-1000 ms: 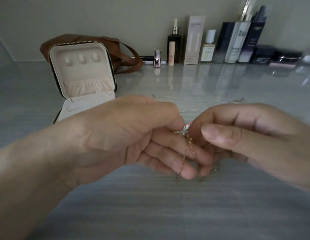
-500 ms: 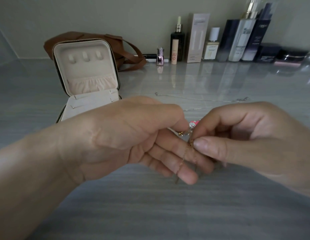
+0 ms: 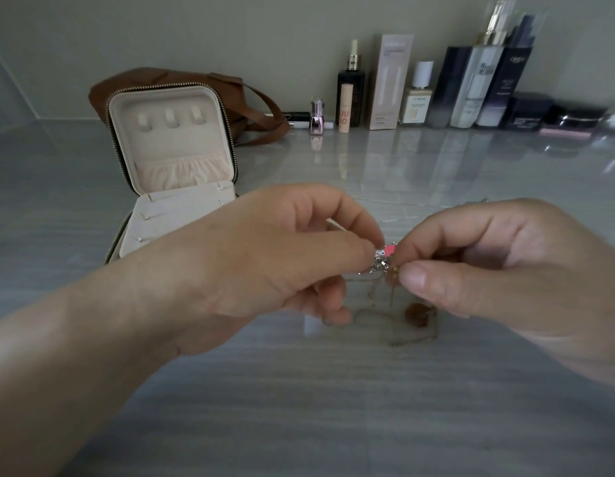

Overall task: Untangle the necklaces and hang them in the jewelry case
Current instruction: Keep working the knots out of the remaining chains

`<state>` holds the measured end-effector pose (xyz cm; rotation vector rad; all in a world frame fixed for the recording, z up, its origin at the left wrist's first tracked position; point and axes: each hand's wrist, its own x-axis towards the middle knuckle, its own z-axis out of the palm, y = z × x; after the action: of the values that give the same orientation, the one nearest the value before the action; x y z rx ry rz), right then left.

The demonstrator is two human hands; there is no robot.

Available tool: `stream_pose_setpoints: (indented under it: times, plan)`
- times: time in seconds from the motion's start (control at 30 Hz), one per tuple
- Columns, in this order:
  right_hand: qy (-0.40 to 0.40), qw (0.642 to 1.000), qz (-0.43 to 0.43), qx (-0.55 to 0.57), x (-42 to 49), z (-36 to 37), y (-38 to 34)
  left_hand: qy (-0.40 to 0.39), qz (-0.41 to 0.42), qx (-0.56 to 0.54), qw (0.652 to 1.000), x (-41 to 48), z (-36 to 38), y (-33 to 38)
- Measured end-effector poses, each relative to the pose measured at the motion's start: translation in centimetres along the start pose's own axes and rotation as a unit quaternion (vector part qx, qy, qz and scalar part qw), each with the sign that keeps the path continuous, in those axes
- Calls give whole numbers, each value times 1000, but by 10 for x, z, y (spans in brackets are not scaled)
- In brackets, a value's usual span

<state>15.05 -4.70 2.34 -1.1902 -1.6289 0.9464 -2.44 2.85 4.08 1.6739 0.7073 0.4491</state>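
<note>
A tangle of thin necklaces with a pink charm [image 3: 388,251] hangs between my hands above the grey table. My left hand [image 3: 271,259] pinches its left side with thumb and forefinger. My right hand [image 3: 498,266] pinches the right side at a small gold piece. Gold chain loops [image 3: 399,321] droop under the hands, blurred. The cream jewelry case [image 3: 171,180] stands open at the back left, its lid upright with three hooks and a pouch. Another thin silver chain [image 3: 416,204] lies on the table behind my hands.
A brown leather bag [image 3: 254,98] lies behind the case. Several cosmetic bottles and boxes [image 3: 436,87] line the back wall at the right. A small pink metallic bottle [image 3: 316,117] stands near them. The table's bare glossy surface [image 3: 333,407] stretches in front of my hands.
My left fingers have curled up from under the chain into a pinch. The hands have drawn slightly apart, exposing the pink charm, and the loops now swing lower.
</note>
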Motion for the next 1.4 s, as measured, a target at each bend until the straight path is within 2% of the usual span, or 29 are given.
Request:
stream_pose_setpoints:
  times: [0.2,0.37,0.53,0.63,0.83,1.1,1.4]
  plan:
    - [16,1000,-8,5,1,0,-2,0,66,60,996,-1,-2,-3]
    - [34,999,23,4,2,1,-5,31,52,104,993,0,4,-3]
    - [70,995,20,-70,2,5,-10,54,62,122,989,-2,7,1]
    - [82,990,3,-115,2,5,-12,57,66,113,990,-1,5,1]
    - [75,988,-9,-135,1,4,-11,41,49,114,991,-3,3,1]
    - [75,992,-5,-96,3,1,-6,60,19,86,994,-1,2,1]
    - [67,992,-14,-108,4,-1,-3,18,-17,40,999,-1,3,1]
